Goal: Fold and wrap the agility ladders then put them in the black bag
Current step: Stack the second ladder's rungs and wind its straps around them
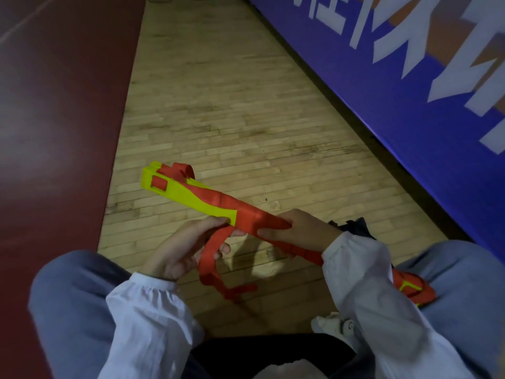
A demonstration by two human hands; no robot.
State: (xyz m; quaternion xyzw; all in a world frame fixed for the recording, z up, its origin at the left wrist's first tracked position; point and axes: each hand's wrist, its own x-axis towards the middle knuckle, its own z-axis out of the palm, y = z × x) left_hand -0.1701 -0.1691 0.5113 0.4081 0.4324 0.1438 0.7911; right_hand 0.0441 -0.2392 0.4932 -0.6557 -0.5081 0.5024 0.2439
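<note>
Orange webbing and yellow plastic make up the one agility ladder [188, 196] in view, gathered into a single long bundle held above the wooden floor [232, 105]. How many rungs lie stacked in it cannot be counted, since the orange strap [210, 258] covers most of them.

Two hands work at the bundle. The right hand [297, 231] has fingers and thumb closed round its strap-wrapped middle. The left hand [177, 247], just beneath the bundle, has its fingers curled round a loose length of the strap, which hangs below in a loop with one tail trailing toward the floor.

The bundle's near end passes behind the right white sleeve [363, 269] and shows again on the person's right thigh.

One black bag [355, 227] lies just beyond the bundle, behind the right wrist. Only a dark crumpled edge shows, so whether it is open cannot be told.

One blue banner [382, 77] with white lettering, cut off by the frame, runs on the far right of the bundle. One white shoe [330, 324] is partly hidden below it.
</note>
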